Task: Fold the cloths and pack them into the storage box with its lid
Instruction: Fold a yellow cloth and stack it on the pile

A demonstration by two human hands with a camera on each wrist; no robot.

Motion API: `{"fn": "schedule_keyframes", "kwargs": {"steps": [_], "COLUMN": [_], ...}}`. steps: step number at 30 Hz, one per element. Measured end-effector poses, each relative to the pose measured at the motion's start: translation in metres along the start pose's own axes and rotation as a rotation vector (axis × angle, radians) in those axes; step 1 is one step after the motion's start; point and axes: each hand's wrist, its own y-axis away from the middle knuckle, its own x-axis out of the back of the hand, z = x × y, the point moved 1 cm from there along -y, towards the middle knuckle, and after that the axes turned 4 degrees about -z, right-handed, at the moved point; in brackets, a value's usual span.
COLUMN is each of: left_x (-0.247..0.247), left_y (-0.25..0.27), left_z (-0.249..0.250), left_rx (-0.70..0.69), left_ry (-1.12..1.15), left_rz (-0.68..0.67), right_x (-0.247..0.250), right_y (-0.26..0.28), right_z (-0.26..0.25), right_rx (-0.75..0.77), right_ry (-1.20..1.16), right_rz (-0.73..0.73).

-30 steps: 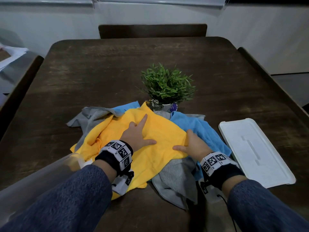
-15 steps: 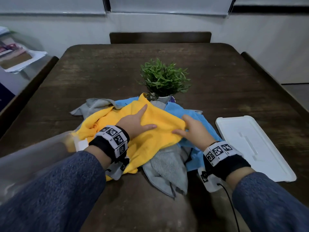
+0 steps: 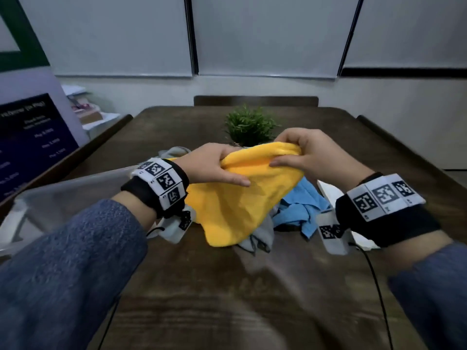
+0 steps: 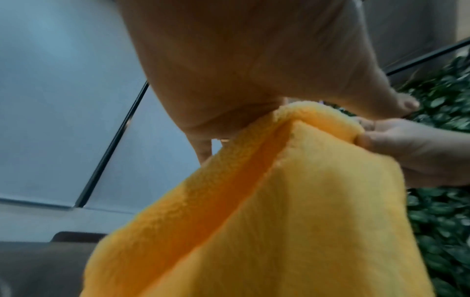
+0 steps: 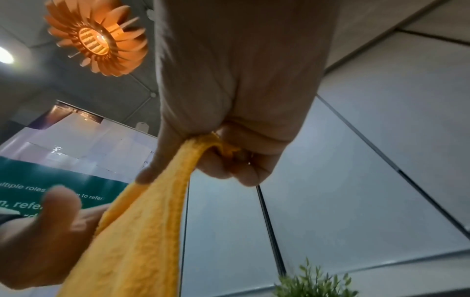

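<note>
While both hands lift it, yellow cloth (image 3: 242, 198) pinched by left hand (image 3: 209, 164) fingers, right hand (image 3: 310, 152) fingers clamped on its top edge.

left hand (image 3: 212, 165) and right hand (image 3: 310, 154) pinch the yellow cloth (image 3: 242, 198) above the blue cloth (image 3: 300, 208)

Green banner (image 5: 50, 180), far left in right wrist view: white print, partly legible, "...ultiple roles", "to refer", "refer". Dark sign (image 3: 30, 142), left in head view: text blurred, unreadable. Wristband markers (image 3: 161, 180): coded squares, no legible text.
</note>
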Motion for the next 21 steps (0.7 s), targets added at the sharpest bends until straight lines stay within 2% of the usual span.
{"fn": "schedule_keyframes", "kwargs": {"steps": [4,7,11,15,21], "left_x": [0.011,0.021,0.029,0.035,0.035], "left_y": [0.028,0.049,0.074,0.095,0.124], "left_z": [0.037,0.058,0.072,0.079,0.065], "left_rx": [-0.049,-0.078,-0.071,-0.022,0.077], "left_ry": [0.089,0.107,0.015,-0.113,0.002], "left_rz": [0.047,0.06,0.109,0.128,0.083], "right_x": [0.025,0.04,0.052,0.057,0.053], "right_y": [0.029,0.043,0.06,0.075,0.079], "right_z": [-0.022,-0.034,-0.045,-0.051,-0.048], "right_rx": [-0.032,-0.029,-0.025,-0.001,-0.035], "right_ry": [0.023,0.027,-0.071,-0.106,-0.182], "right_rz": [0.053,0.145,0.226,0.274,0.312]}}
